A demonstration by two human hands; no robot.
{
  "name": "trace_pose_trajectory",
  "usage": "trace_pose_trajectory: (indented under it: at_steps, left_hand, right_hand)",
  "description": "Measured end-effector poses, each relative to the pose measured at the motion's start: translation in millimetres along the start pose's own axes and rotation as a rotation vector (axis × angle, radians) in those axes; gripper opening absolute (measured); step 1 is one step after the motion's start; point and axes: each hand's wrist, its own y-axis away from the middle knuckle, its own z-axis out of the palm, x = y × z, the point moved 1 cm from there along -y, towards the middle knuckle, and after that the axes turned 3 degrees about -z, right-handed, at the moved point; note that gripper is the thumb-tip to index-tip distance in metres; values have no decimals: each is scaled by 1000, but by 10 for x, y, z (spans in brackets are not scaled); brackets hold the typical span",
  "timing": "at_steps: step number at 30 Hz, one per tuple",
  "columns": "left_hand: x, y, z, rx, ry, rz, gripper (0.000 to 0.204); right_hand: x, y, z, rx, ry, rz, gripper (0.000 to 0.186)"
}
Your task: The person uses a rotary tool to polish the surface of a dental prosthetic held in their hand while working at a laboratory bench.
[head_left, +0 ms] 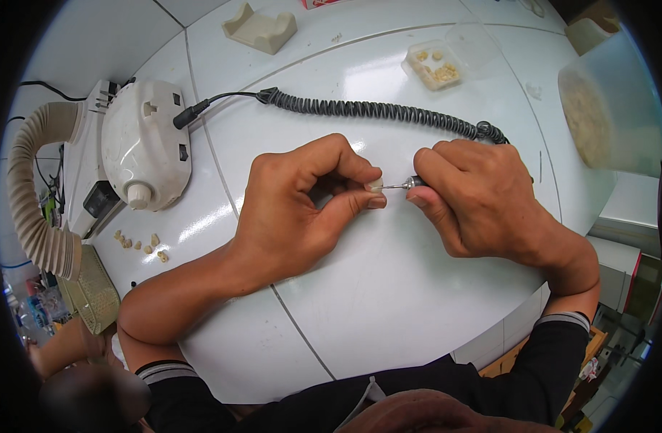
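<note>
Over the white table (360,310), my left hand (295,202) is closed. Its thumb and forefinger pinch a small pale, tooth-like piece (376,188), mostly covered by the fingertips. Facing it, my right hand (482,195) wraps around a dark rotary handpiece (416,182) with a metal nose. A thin metal bur (393,187) points left from the nose and reaches the pale piece; whether it touches is too small to tell. The palm hides most of the handpiece. A black coiled cord (367,108) runs to the handpiece's rear, behind my right hand.
At left stand a white control unit (143,123) and a beige corrugated hose (24,173). Several pale pieces (154,242) lie near my left forearm. Farther back are a beige cradle (262,30) and an open plastic box (432,72) of yellowish bits. A translucent container (612,101) stands right.
</note>
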Motion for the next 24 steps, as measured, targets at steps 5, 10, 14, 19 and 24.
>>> trace_pose_trajectory:
  at_steps: [5,10,14,19,24]
  left_hand:
    - [-3,-1,0,2,0,1,14]
    - [-6,-1,6,0,-14,25,14]
    - [1,-5,17,12,-28,28,14]
    - [11,-26,26,30,-96,44,15]
    - [25,-9,16,30,-92,37,15]
  right_hand:
    - [3,3,-1,-13,7,11,33]
    - [-11,0,7,-13,13,14,33]
    - [-24,-2,-2,-15,23,14,32]
    - [-35,-2,-5,-31,31,36,32]
    - [-53,-12,-13,-59,27,57,32]
